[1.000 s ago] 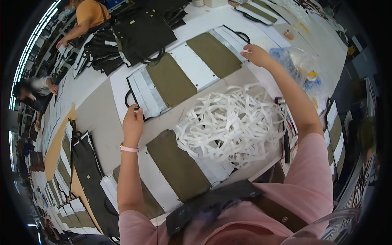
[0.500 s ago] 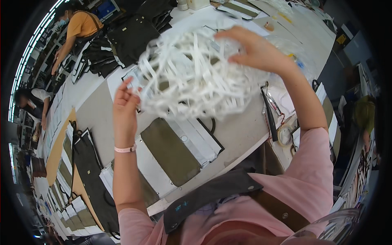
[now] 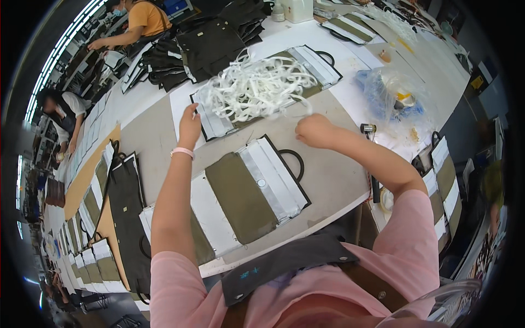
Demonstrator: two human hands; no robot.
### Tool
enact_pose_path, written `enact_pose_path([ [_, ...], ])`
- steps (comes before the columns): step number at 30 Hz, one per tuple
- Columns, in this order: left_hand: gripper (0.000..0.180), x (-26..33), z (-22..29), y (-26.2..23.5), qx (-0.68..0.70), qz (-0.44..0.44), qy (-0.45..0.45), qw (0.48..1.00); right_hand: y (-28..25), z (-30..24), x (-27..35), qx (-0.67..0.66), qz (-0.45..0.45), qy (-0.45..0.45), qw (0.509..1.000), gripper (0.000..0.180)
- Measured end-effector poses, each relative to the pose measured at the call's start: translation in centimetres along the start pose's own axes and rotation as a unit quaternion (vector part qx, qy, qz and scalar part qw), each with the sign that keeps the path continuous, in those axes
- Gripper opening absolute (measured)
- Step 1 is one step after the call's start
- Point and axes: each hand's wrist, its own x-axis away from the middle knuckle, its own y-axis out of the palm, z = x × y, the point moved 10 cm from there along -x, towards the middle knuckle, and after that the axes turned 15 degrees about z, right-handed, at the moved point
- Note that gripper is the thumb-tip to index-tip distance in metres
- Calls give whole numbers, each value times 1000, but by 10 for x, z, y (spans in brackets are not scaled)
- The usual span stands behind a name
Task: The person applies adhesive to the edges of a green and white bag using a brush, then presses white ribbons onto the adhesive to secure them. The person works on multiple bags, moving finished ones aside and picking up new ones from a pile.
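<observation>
- Tangle of white straps (image 3: pixel 254 87) heaped on the far bag panel (image 3: pixel 306 57), spread over most of its olive middle and spilling past its near edge onto the grey table (image 3: pixel 158 136).
- Left hand (image 3: pixel 190 124) raised at the heap's left end, fingers curled up against the panel's pale edge and the nearest straps; whether pinching a strap or only touching, cannot tell.
- Right hand (image 3: pixel 313 130) closed in a loose fist just below the heap's right side, seemingly gripping one thin white strap that runs up into the pile.
- Pink band (image 3: pixel 182 152) on the left wrist; pink sleeves on both arms.
- Second bag panel (image 3: pixel 257 188), olive with silver-grey stripes and a black loop handle, flat on the table between the two forearms, apart from the heap.
- Clear plastic bag (image 3: pixel 391 98) with blue and yellow bits inside, on the table to the right of the heap, well apart from both hands.
- Stack of black bags (image 3: pixel 210 41) beyond the heap, at the far left of the table.
- Another person in an orange top (image 3: pixel 143 16) at the far end, and one in dark clothes (image 3: pixel 63 112) at the left table.
</observation>
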Motion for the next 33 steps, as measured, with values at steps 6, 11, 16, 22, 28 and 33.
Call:
enact_pose_path([
  [6, 27, 33, 108, -7, -62, 108, 196, 973, -74, 15, -19, -139, 165, 97, 972, 20],
  [11, 23, 18, 144, 24, 36, 49, 201, 978, -51, 24, -57, -198, 279, 94, 935, 16],
  [16, 18, -35, 150, 49, 57, -19, 170, 984, 9, 11, -94, -185, 228, 156, 943, 15],
  [22, 27, -29, 125, 127, -20, -289, 152, 945, 1, -8, -97, -62, 261, 125, 955, 18],
  [28, 43, -1, 97, 177, -135, -392, 143, 899, -4, -44, -83, -182, 254, 44, 949, 19],
  [33, 46, 14, 87, 182, -145, -418, 171, 880, -32, -25, -38, -151, 381, 77, 909, 32],
])
